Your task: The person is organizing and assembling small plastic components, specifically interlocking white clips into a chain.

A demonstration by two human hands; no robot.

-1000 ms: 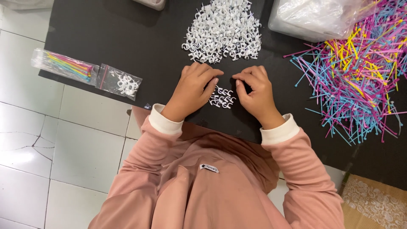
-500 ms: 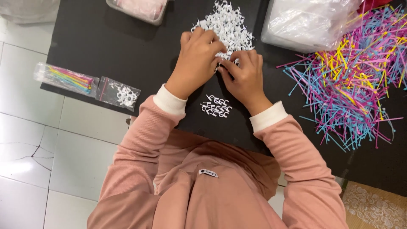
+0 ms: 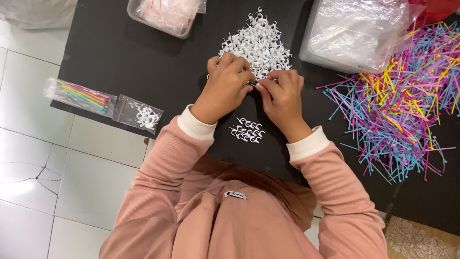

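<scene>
A: How far along does the sorting look?

B: Early, I'd judge. A small set of white clips [image 3: 247, 130] lies in neat rows on the near part of the black desk [image 3: 120, 57], between the two wrists. The big heap of white clips [image 3: 258, 43] on the far side is barely dented, so most of the work seems left.

A: Anything finished?

B: At the left edge of the desk lie a small clear bag with white clips [image 3: 140, 114] and, further left, a clear bag of coloured ties [image 3: 79, 95] (both look filled, though I cannot tell if they are sealed).

A: And the hands?

B: Both sit at the near edge of the heap. The left hand [image 3: 225, 86] has its fingers curled and pressed together on something small at the tips; the right hand [image 3: 282, 93] meets it, thumb and forefinger pinching there too. It is probably a clip or a few, but the fingers hide it.

A: What else is around?

B: Loose coloured ties [image 3: 402, 105] spread across the right, a clear plastic-filled tub [image 3: 354, 33] far right, and a smaller clear tray [image 3: 165, 14] at the far edge.
</scene>
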